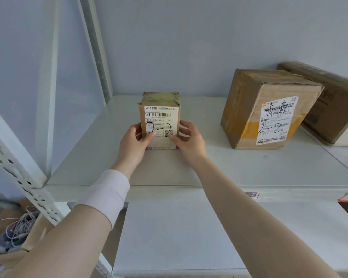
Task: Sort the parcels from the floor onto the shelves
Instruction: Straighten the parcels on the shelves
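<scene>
Hands frame the small upright brown cardboard parcel (159,119) standing on the white metal shelf (209,167): left hand (136,140) and right hand (189,140) pinch its lower sides, thumbs across the label, probably squaring it beside 2 larger taped cartons (269,109).

A single wide-angle camera, worn on the person's head, looks forward and down at close range onto a white shelf (239,169), facing the far wall (189,47); a perforated upright (18,177) crosses the near left.
</scene>
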A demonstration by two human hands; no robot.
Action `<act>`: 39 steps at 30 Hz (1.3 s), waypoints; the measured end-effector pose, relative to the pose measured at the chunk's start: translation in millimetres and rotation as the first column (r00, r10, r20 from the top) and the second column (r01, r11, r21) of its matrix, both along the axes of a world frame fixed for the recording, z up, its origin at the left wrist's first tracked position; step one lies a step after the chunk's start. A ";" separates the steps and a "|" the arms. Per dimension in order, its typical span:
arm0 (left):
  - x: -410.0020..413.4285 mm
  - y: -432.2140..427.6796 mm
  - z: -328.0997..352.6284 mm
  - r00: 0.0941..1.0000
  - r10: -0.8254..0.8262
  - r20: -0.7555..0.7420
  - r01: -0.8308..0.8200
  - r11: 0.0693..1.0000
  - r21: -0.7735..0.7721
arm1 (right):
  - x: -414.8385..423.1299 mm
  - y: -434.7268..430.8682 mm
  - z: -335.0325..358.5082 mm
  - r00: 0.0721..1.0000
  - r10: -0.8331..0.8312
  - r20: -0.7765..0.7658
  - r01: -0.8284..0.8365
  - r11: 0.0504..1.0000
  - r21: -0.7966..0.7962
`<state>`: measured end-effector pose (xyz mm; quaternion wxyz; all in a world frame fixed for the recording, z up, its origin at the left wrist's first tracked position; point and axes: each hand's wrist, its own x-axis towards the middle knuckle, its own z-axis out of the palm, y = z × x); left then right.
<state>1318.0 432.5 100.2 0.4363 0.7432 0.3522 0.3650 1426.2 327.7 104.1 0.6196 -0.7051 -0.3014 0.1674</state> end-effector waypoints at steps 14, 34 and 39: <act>2.1 20.2 -8.5 0.999 -0.045 -0.024 0.046 0.999 0.022 | -8.6 12.0 4.5 1.000 -0.027 -0.012 0.027 1.000 -0.007; -56.6 -82.6 48.8 0.996 0.022 0.087 -0.039 0.980 0.194 | -46.6 -93.2 51.4 0.975 -0.049 0.215 0.056 0.998 -0.025; -81.5 -126.5 83.4 0.994 0.032 0.104 -0.061 0.956 0.287 | -69.8 -127.0 78.7 0.936 -0.011 0.351 0.002 1.000 0.024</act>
